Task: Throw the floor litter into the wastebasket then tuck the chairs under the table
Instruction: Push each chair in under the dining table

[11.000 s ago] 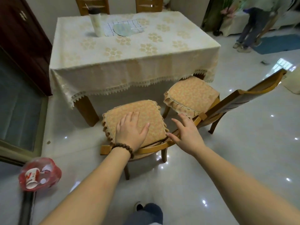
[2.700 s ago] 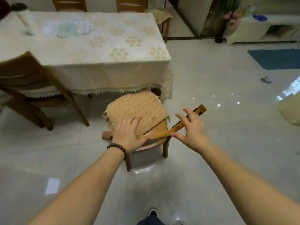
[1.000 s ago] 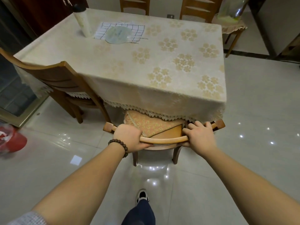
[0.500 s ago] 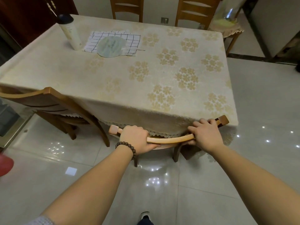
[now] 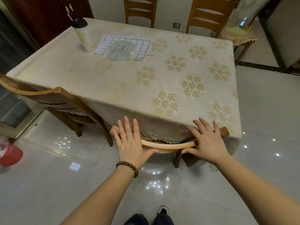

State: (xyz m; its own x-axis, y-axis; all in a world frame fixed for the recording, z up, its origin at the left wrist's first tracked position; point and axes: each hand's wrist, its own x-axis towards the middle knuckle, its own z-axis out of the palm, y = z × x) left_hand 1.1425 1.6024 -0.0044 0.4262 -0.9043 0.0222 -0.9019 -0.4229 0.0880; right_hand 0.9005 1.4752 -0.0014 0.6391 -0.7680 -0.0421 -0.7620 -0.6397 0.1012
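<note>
A wooden chair (image 5: 168,146) stands pushed in under the table (image 5: 146,82), its seat hidden by the cream flowered tablecloth; only the curved top rail and a leg show. My left hand (image 5: 129,143) lies over the rail's left part with straight, spread fingers. My right hand (image 5: 206,142) lies over the right part, fingers also extended, thumb under the rail. A second wooden chair (image 5: 55,101) stands at the table's left corner, its back turned outward. The red wastebasket (image 5: 8,153) sits on the floor at the far left edge.
A white bottle (image 5: 82,34), a checked cloth and a round fan (image 5: 121,50) lie on the table. Two more chairs (image 5: 140,12) stand at the far side. A small side table (image 5: 238,36) is at the back right. Glossy tiled floor surrounds me.
The chair has slid further under the table until the cloth covers its seat. Both hands, which gripped the top rail, have loosened and now lie on it with straight fingers.
</note>
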